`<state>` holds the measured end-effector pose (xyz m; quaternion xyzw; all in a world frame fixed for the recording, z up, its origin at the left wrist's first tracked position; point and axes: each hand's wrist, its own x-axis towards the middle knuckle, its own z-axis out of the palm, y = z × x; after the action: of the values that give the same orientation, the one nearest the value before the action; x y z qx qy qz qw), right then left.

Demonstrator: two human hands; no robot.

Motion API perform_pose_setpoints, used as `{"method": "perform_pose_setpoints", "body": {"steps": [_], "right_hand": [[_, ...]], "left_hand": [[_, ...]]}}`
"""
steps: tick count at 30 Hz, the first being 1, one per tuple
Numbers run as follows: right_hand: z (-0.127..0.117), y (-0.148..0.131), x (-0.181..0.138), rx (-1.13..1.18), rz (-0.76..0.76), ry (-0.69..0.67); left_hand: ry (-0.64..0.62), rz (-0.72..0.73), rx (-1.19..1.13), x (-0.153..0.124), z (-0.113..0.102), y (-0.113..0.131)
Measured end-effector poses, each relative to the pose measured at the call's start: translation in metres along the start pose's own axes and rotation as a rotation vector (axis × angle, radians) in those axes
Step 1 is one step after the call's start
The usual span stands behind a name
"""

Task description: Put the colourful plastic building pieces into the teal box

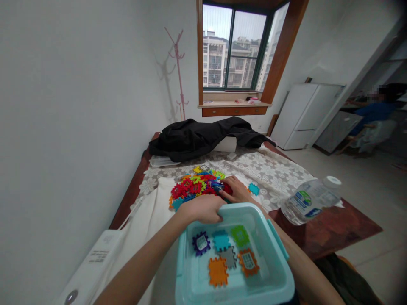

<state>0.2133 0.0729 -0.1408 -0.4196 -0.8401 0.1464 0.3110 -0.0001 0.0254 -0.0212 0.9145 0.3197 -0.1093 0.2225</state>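
Observation:
My left hand point(203, 208) is closed over the far rim of a light teal plastic bin point(270, 262), which is tilted towards me. Inside the bin lie several notched plastic building tiles, among them an orange tile point(218, 272), a purple tile point(201, 243) and a green tile point(240, 235). Beyond the rim is a heap of similar tiles point(190, 186), mostly red, with yellow, blue and orange ones. At the heap's right side my right hand point(238, 189) curls its thumb and fingers around red and blue tiles. Its palm side is hidden.
A water bottle point(310, 201) stands on the right of the table beside the lace tablecloth point(273, 167). Black clothing point(193, 140) lies across the far end. One loose blue tile point(253, 189) sits right of the heap. A white appliance point(95, 262) is at lower left. A person in blue point(375, 112) sits far right.

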Motion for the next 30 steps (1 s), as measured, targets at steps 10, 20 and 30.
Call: {"method": "perform_pose_setpoints", "body": {"steps": [10, 20, 30], "right_hand": [[0.003, 0.005, -0.001, -0.031, -0.041, -0.11], [0.012, 0.018, 0.0, -0.009, 0.097, 0.117], [0.003, 0.015, 0.003, 0.207, 0.172, 0.387]], "left_hand": [[0.036, 0.052, -0.02, 0.001, 0.003, -0.004], [0.036, 0.04, -0.05, 0.002, 0.006, -0.005], [0.034, 0.047, -0.027, 0.004, 0.007, -0.006]]}}
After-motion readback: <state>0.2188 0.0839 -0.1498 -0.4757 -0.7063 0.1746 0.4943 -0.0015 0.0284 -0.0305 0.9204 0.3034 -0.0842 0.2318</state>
